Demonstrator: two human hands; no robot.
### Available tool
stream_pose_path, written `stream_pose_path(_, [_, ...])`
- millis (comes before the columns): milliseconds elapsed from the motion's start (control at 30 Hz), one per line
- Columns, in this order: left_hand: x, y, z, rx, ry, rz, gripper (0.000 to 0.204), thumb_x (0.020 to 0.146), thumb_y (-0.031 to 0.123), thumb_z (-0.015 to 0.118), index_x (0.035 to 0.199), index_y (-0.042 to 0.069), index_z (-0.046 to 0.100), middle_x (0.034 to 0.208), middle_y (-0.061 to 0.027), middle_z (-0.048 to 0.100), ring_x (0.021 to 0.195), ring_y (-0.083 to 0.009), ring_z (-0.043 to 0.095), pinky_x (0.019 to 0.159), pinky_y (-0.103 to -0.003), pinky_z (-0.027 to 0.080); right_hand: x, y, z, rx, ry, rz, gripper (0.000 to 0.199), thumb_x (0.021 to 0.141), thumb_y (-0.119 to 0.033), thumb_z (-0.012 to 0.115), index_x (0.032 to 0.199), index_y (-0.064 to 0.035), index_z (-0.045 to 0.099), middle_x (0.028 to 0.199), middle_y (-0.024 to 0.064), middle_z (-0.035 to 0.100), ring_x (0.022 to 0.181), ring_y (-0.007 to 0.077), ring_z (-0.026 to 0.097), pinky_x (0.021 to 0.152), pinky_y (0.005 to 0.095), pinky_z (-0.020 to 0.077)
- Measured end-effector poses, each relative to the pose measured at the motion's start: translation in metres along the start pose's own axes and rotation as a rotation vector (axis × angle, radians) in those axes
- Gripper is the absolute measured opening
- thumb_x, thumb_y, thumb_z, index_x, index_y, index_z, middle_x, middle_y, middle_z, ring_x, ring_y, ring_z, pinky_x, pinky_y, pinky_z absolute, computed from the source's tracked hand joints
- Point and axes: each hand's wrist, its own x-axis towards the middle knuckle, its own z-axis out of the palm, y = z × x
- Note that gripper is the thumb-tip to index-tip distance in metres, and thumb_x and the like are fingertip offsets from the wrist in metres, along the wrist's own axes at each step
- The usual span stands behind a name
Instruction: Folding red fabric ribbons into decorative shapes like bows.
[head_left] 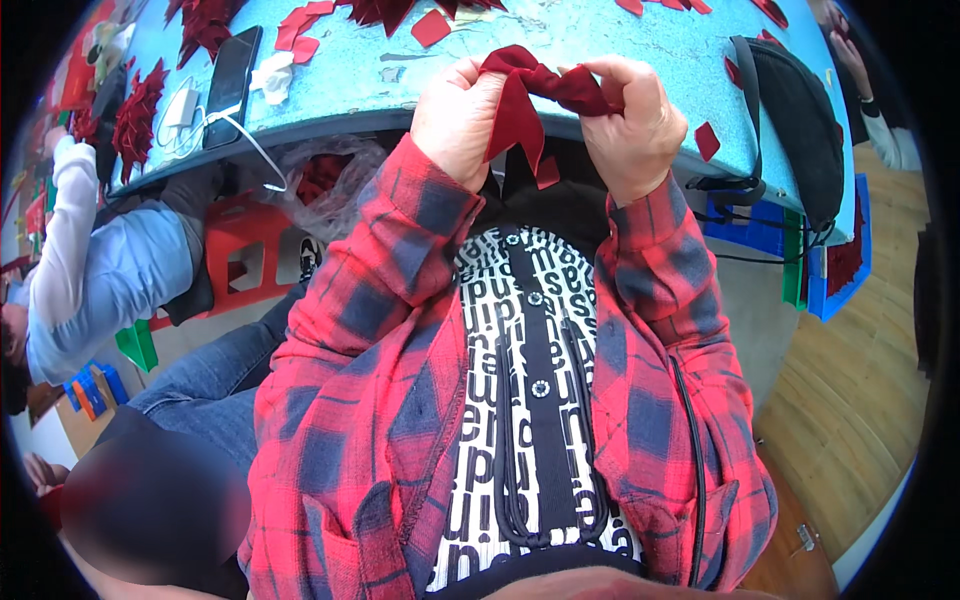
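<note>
My left hand (457,115) and my right hand (635,120) are raised together just in front of the light blue table's edge (560,45). Both pinch a folded piece of dark red fabric (530,95) between their fingers. One end of the fabric hangs down between my wrists. My forearms are in red and blue checked sleeves.
Cut red fabric pieces (430,27) lie scattered on the table. A black phone (232,82) with a white charger and cable (182,105) rests at the left. A black bag (795,110) sits at the table's right edge. A person in a light shirt (110,265) sits to my left.
</note>
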Motion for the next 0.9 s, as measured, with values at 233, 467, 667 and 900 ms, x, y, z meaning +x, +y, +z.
stream_pose_path(233, [0.011,-0.009,0.020,0.163,0.025,0.477,0.024,0.093,0.024,0.053,0.105,0.003,0.054,0.096,-0.0096,0.064,0.073,-0.0143,0.062,0.057,-0.023,0.049,0.009,-0.013,0.014,0.933,0.152,0.719,0.017,0.081,-0.015,0.070,0.090,-0.0061,0.059,0.077,-0.0005,0.060,0.066,0.0066,0.057,0.056,0.0213,0.0452])
stream_pose_path(467, [0.013,0.009,0.033,-0.083,-0.092,0.221,0.025,0.092,0.022,0.054,0.108,0.003,0.052,0.089,-0.0081,0.062,0.070,-0.0165,0.060,0.058,-0.027,0.050,0.023,-0.010,-0.012,1.102,0.075,0.735,0.012,0.086,-0.012,0.063,0.092,-0.0032,0.057,0.085,0.0035,0.061,0.071,0.0098,0.054,0.063,0.0213,0.0430])
stream_pose_path(667, [0.009,0.012,0.037,-0.064,-0.090,0.187,0.022,0.093,0.020,0.053,0.106,0.003,0.053,0.086,-0.0070,0.061,0.070,-0.0148,0.059,0.059,-0.025,0.049,0.031,-0.018,-0.020,0.939,0.062,0.631,0.011,0.088,-0.014,0.061,0.089,-0.0041,0.057,0.076,0.0015,0.059,0.063,0.0076,0.050,0.059,0.0212,0.0410])
stream_pose_path(900, [0.006,0.019,0.054,-0.021,0.074,0.321,0.019,0.092,0.018,0.055,0.103,0.003,0.053,0.087,-0.0054,0.062,0.073,-0.0096,0.058,0.065,-0.022,0.048,0.038,-0.030,-0.014,1.030,0.100,0.739,0.013,0.088,-0.017,0.061,0.087,-0.0050,0.057,0.069,-0.0006,0.055,0.057,0.0065,0.047,0.053,0.0213,0.0392])
